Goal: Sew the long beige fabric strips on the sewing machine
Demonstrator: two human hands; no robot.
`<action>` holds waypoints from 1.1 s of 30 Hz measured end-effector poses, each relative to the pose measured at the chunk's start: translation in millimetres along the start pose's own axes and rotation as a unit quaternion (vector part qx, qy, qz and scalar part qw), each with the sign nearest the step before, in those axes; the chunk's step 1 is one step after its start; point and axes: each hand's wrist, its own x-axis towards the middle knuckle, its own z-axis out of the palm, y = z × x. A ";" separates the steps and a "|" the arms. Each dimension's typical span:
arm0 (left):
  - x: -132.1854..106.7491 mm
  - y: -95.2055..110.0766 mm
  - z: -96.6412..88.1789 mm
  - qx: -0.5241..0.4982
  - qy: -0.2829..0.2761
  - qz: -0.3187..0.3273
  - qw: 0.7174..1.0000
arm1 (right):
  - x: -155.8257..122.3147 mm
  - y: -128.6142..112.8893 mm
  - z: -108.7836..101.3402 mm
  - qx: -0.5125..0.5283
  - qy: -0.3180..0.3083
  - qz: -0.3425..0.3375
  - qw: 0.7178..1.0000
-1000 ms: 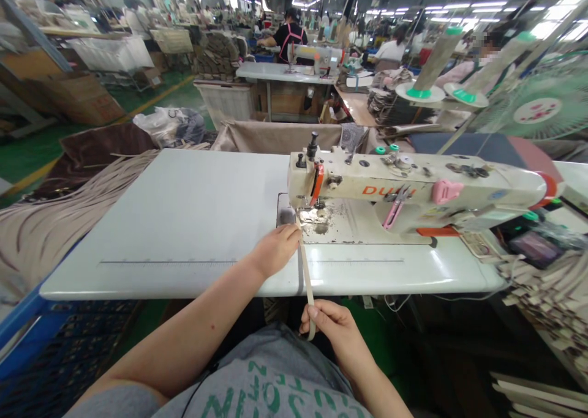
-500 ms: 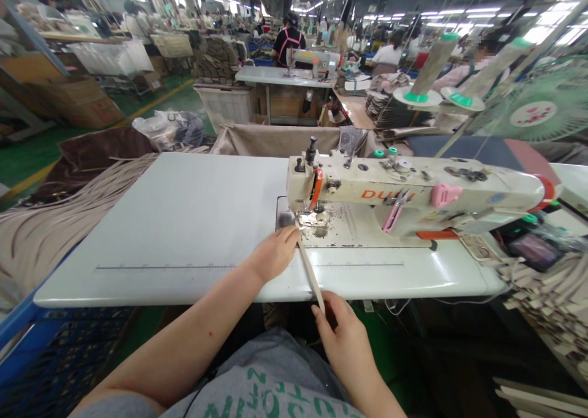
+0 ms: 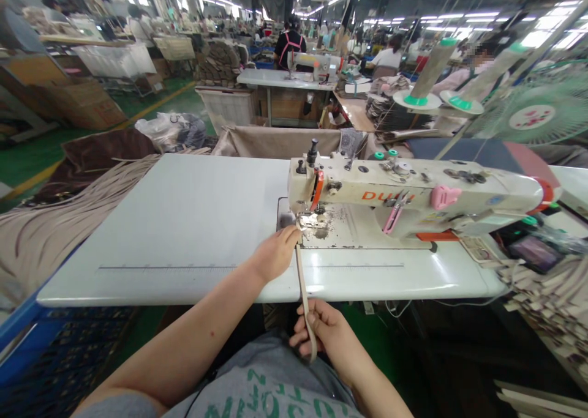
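Note:
A narrow beige fabric strip runs from the needle area of the sewing machine down past the table's front edge. Close to the presser foot, my left hand has its fingers closed on the strip's upper part, pressing it to the machine bed. My right hand is below the table edge, with the strip pinched between thumb and fingers. The strip's loose end curls below that hand. My left fingertips partly hide where the strip meets the presser foot.
Long beige strips hang over the white table's left side. A blue crate is below left. More strip bundles lie at the right. Pink-handled snips rest against the machine. A fan and thread cones stand beyond.
My right hand has shifted slightly left and down, its fingers now curled under the strip. The strip hangs more upright, and its loose end shows. My left hand has stayed nearly in place.

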 end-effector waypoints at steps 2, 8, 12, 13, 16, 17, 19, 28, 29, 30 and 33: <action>0.2 0.1 0.3 0.002 0.006 -0.003 1.000 | 0.5 2.5 0.0 -0.114 0.045 -0.037 0.992; 2.5 4.4 -4.6 0.006 0.017 0.001 1.000 | -0.9 -4.7 -0.5 -0.234 0.014 -0.109 0.966; 3.2 7.6 -9.5 0.004 0.037 0.004 0.999 | -6.9 -13.6 0.0 -0.130 -0.025 -0.117 0.984; 3.1 7.9 -10.1 0.003 0.040 0.005 0.999 | -8.9 -15.1 -0.1 -0.115 -0.025 -0.112 0.987; 2.6 7.4 -10.0 0.006 0.041 0.011 0.999 | -13.9 -16.7 -0.8 -0.107 -0.021 -0.111 0.988; 2.5 7.1 -9.7 0.011 0.039 0.015 0.999 | -14.9 -16.5 -1.0 -0.108 -0.021 -0.111 0.988; 2.4 6.7 -9.2 0.024 0.034 0.026 0.999 | -15.3 -15.3 -1.4 -0.112 -0.027 -0.110 0.987; 7.4 5.8 -7.9 0.031 0.000 0.019 0.999 | -11.2 -11.0 -3.8 -0.127 -0.045 -0.110 0.985; 7.9 5.3 -7.0 0.031 -0.002 0.015 0.999 | -10.9 -10.6 -4.1 -0.127 -0.047 -0.110 0.985; 8.3 4.9 -6.1 0.033 -0.005 0.013 0.999 | -10.7 -10.1 -4.5 -0.126 -0.049 -0.111 0.985; 8.6 3.9 -3.4 0.047 -0.014 0.013 0.999 | -10.5 -8.8 -5.5 -0.129 -0.056 -0.113 0.984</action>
